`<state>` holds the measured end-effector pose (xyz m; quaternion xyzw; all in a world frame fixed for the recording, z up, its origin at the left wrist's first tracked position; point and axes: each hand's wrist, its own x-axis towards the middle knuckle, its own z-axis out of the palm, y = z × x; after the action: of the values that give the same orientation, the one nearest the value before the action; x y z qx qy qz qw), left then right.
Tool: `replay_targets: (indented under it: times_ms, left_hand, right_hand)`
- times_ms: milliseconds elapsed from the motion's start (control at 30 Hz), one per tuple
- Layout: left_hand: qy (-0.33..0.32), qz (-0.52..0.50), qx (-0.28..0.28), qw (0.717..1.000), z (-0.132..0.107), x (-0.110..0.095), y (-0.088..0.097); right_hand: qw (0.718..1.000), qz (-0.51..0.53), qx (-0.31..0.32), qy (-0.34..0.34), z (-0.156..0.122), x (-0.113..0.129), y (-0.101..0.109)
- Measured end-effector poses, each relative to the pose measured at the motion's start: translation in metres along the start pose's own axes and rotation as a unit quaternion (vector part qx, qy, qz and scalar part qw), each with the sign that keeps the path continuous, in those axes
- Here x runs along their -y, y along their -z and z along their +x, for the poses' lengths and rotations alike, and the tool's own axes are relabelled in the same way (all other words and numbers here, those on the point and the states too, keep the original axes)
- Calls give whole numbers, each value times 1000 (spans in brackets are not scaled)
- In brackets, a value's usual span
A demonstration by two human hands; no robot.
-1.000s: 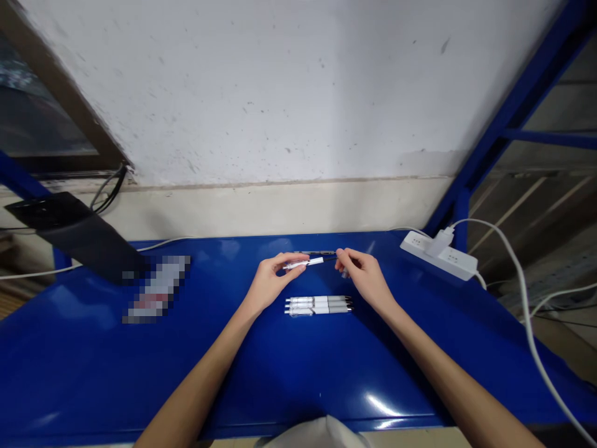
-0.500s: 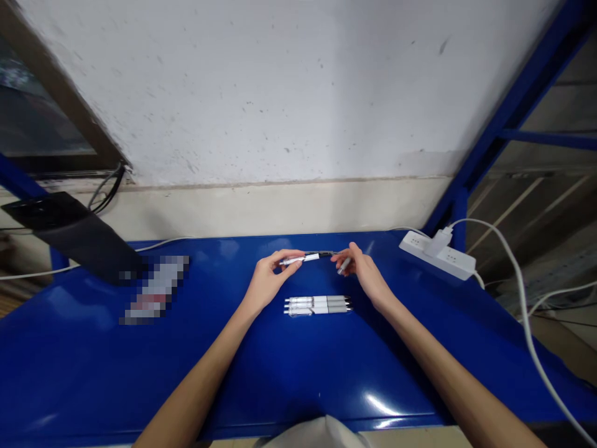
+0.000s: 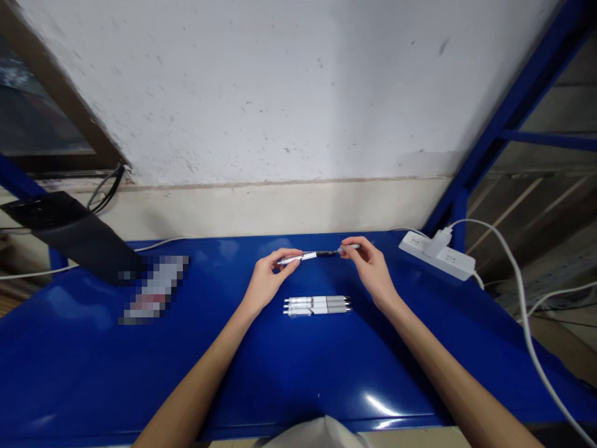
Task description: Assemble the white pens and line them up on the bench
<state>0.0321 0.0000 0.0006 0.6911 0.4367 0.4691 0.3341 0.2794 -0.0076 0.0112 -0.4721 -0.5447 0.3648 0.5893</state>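
Between its thumb and fingers, my left hand (image 3: 267, 279) pinches the white barrel of a pen (image 3: 306, 256). A black refill (image 3: 326, 252) sticks out of the barrel's right end. My right hand (image 3: 373, 274) is closed on the pen's grey front piece (image 3: 356, 246), which lines up with the refill tip. Whether the tip is inside that piece I cannot tell. Below both hands, a row of white and grey pens (image 3: 319, 305) lies side by side on the blue table (image 3: 280, 373).
A white power strip (image 3: 438, 254) with a plug and a cable sits at the right rear. On the left stand a dark upright object (image 3: 88, 239) and a blurred-out flat item (image 3: 156, 289). A wall (image 3: 280, 124) rises behind the table.
My right hand has turned the grey front piece from a downward slant to nearly level and brought it to the refill tip. My left hand has hardly moved.
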Motion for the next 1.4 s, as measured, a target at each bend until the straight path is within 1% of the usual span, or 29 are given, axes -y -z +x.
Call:
replay_targets:
  times_ms: [300, 500, 700, 833, 933, 1067, 1133, 1267, 1333, 1400]
  left_hand:
    - [3, -6, 3, 1000, 0, 0, 0]
    - [0, -25, 25, 999, -1, 1, -2]
    - [-5, -35, 42, 998, -2, -2, -2]
    - [-5, -33, 41, 999, -2, -4, -1]
    - [-3, -27, 52, 998, -3, -7, -2]
    - [0, -17, 67, 998, -4, -9, -4]
    - [2, -19, 59, 998, -3, -7, -4]
    - [0, -26, 39, 999, -1, -3, -2]
    - [-3, -27, 38, 999, -2, -4, -1]
    - [-3, -25, 42, 999, -3, -6, -1]
  right_hand:
    - [1000, -10, 19, 10, -1, -4, -1]
    - [996, -6, 90, 15, -8, -4, -11]
    - [991, -23, 122, 51, -12, -1, -13]
    - [992, -36, 122, 14, -11, -1, -12]
    - [992, -45, 118, 0, -12, -2, -12]
    - [988, -85, 125, -23, -14, 0, -10]
    - [988, -89, 121, -17, -14, 1, -9]
    - [991, -73, 111, 20, -10, 0, -8]
    - [992, -52, 116, 11, -9, 0, -8]
    - [991, -37, 125, -14, -9, 2, -7]
